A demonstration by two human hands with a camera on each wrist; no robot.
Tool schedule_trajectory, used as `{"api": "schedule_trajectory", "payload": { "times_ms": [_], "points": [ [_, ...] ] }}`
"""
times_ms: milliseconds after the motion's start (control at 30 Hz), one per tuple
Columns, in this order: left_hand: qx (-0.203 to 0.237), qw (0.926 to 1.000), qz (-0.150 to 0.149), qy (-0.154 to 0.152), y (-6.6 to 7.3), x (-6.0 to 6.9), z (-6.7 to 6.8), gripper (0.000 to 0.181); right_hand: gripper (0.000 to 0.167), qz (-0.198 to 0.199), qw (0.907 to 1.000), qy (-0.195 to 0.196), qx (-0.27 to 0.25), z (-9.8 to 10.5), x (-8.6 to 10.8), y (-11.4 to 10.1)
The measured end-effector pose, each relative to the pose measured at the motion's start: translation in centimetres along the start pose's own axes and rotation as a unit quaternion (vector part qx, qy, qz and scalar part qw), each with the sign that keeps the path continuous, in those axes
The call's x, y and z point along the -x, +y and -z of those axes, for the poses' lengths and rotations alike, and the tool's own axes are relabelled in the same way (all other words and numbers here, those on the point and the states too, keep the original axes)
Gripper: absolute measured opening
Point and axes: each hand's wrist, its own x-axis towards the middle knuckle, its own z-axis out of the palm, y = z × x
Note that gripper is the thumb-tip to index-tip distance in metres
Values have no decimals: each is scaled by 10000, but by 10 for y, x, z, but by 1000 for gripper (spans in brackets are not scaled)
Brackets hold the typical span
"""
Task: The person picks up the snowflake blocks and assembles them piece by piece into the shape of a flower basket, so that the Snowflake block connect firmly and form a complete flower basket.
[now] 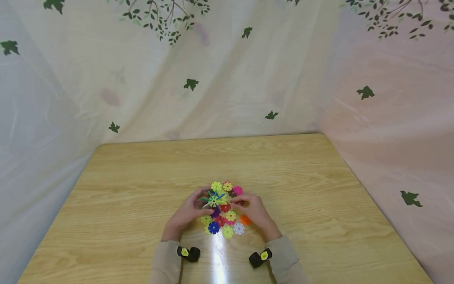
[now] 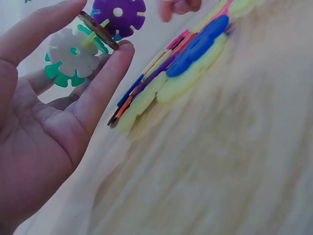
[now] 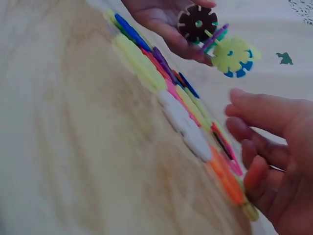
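In the left wrist view the left hand (image 2: 54, 112) pinches a brown notched disc (image 2: 98, 30) between thumb and fingers. That disc belongs to a joined cluster with a white disc (image 2: 80, 53), a purple disc (image 2: 124, 14) and green ones. From the right wrist side, a yellow disc (image 3: 232, 55) and a blue one show on the cluster's near end. The right hand (image 3: 279, 152) is beside the cluster, apart from it, fingers bent and holding nothing visible. Seen from the head, the left hand (image 1: 188, 211) and right hand (image 1: 253, 211) flank the cluster (image 1: 213, 200) above loose discs.
Loose discs lie on the wooden table (image 1: 142, 177) under and between the hands, among them a dark blue disc (image 1: 214, 227), a white disc (image 1: 239, 228) and an orange disc (image 1: 245, 220). A curtain (image 1: 227, 71) with leaf prints stands behind the table.
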Motion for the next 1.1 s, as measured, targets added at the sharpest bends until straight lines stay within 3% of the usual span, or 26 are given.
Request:
{"api": "schedule_trajectory", "payload": {
  "times_ms": [200, 300, 400, 500, 600, 733, 933, 1100],
  "points": [
    [234, 9995, -111, 199, 0, 2, 5, 69, 22, 192, 9908, -904, 990, 8, 4, -5],
    [292, 9993, -148, 189, 1, 2, 5, 68, 22, 245, 9867, -1065, 1207, 9, 4, -7],
    [373, 9990, -161, 168, 2, 3, 4, 68, 16, 162, 9884, -1026, 1109, 8, 4, -7],
    [478, 9987, -119, 96, 3, 2, 3, 68, 11, -68, 9949, -634, 782, 6, 3, -5],
    [426, 9991, -50, 1, 4, 2, 0, 69, 11, -360, 9990, 96, 227, 3, 1, -4],
    [130, 9998, 9, -118, 3, 0, -2, 67, 14, -527, 9926, 954, -540, -2, -2, -5],
    [-198, 9997, 169, -39, 2, -1, -4, 64, 17, -506, 9849, 1302, -1026, -10, -1, -11],
    [-326, 9994, 28, -107, 1, -2, -5, 64, 16, -398, 9830, 1450, -1057, -12, 0, -15]
  ]
}}
